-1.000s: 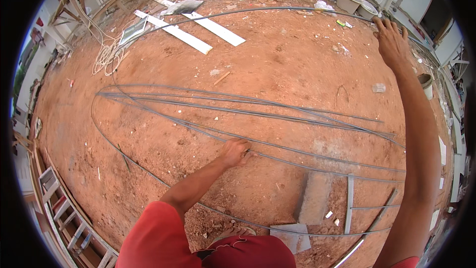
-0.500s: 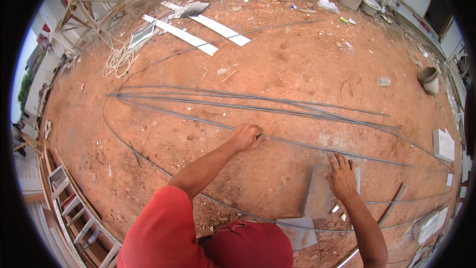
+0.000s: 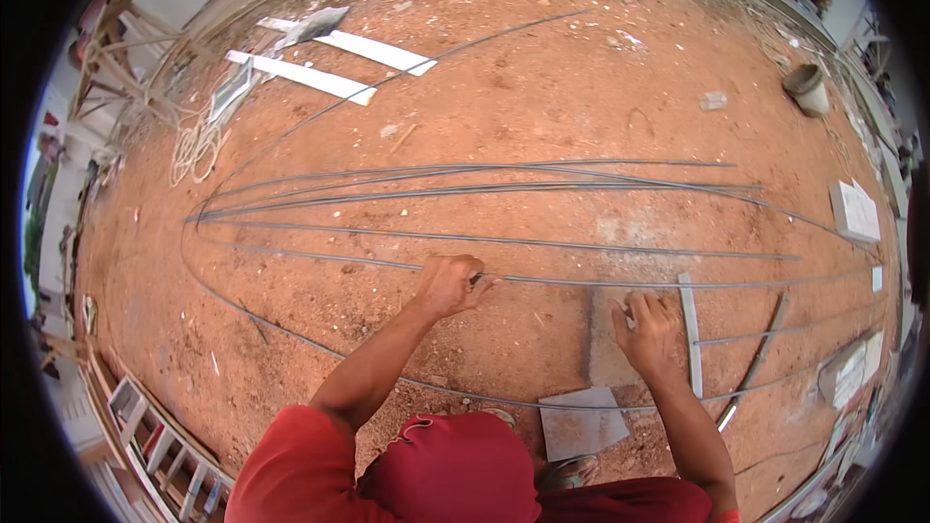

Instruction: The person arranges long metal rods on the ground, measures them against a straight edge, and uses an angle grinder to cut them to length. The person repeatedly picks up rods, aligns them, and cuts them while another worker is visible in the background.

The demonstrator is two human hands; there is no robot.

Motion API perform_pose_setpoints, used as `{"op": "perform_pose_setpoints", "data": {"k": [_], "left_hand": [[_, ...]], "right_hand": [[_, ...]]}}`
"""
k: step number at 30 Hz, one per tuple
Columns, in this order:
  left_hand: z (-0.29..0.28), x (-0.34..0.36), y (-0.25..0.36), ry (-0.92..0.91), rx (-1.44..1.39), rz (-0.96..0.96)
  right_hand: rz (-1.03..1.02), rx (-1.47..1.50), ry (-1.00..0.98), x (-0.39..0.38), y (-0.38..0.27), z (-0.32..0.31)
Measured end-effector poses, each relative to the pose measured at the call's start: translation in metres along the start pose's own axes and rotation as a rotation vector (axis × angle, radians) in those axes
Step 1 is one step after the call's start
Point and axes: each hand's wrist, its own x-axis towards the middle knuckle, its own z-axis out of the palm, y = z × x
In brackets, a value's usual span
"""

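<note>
Long thin grey steel rods fan out over the reddish dirt from a bunched end at the left. My left hand [image 3: 450, 285] is closed round the nearest straight steel rod [image 3: 581, 282], which runs out to both sides of the fist. Just below that rod, to the right, is my right hand [image 3: 647, 331], its fingers bent and apart with nothing visible in them. Beneath it lies a flat grey slab [image 3: 608, 349], partly covered by the hand. A neighbouring rod [image 3: 620, 248] lies apart, farther from me. Another long rod [image 3: 310, 341] curves between my arms and the bunch.
A pale narrow strip [image 3: 691, 334] and a square grey tile [image 3: 581, 423] lie near my right arm. White boards [image 3: 302, 77] and coiled rope [image 3: 197, 150] are at far left, a bucket [image 3: 807, 90] and white block [image 3: 855, 212] at right. A ladder [image 3: 160, 441] lies lower left.
The rod in my left hand has come nearer to me, and a gap now separates it from its neighbour. My right hand's fingers have bent. The whole view has shifted.
</note>
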Motion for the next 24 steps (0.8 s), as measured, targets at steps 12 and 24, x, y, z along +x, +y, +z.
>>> {"op": "perform_pose_setpoints", "data": {"k": [12,24], "left_hand": [[0.029,-0.068,0.018,-0.149,0.048,-0.086],[0.007,-0.125,0.034,-0.251,0.127,-0.064]], "right_hand": [[0.643,-0.296,0.04,-0.125,0.134,-0.033],[1.434,0.223,0.821,-0.124,0.218,-0.031]]}}
